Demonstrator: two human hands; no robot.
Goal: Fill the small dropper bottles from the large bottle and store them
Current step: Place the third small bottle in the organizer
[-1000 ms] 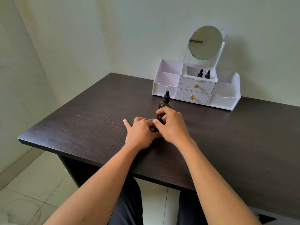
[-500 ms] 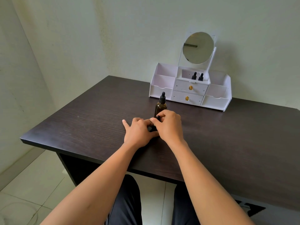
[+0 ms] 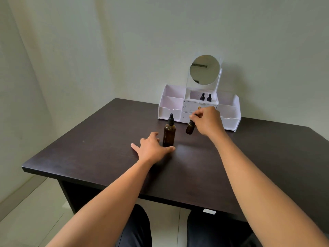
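Note:
A large amber dropper bottle [image 3: 169, 132] with a black cap stands upright on the dark desk [image 3: 99, 148]. My left hand [image 3: 151, 147] rests flat on the desk just left of its base, fingers spread, holding nothing. My right hand [image 3: 207, 121] is raised above the desk and pinches a small amber dropper bottle [image 3: 190, 127] by its top; the bottle hangs tilted in front of the white organizer [image 3: 170, 106]. Two small dropper bottles [image 3: 205, 97] stand in the organizer's upper middle compartment.
The organizer sits at the desk's back edge against the wall, with two drawers, side compartments and a round mirror [image 3: 204, 69] on top. The desk's left corner and front edge are near; tiled floor [image 3: 26, 211] lies below.
My hands have separated. The right hand lifted the small bottle up and away toward the organizer, and the left hand let go and flattened on the desk. The camera tilted upward.

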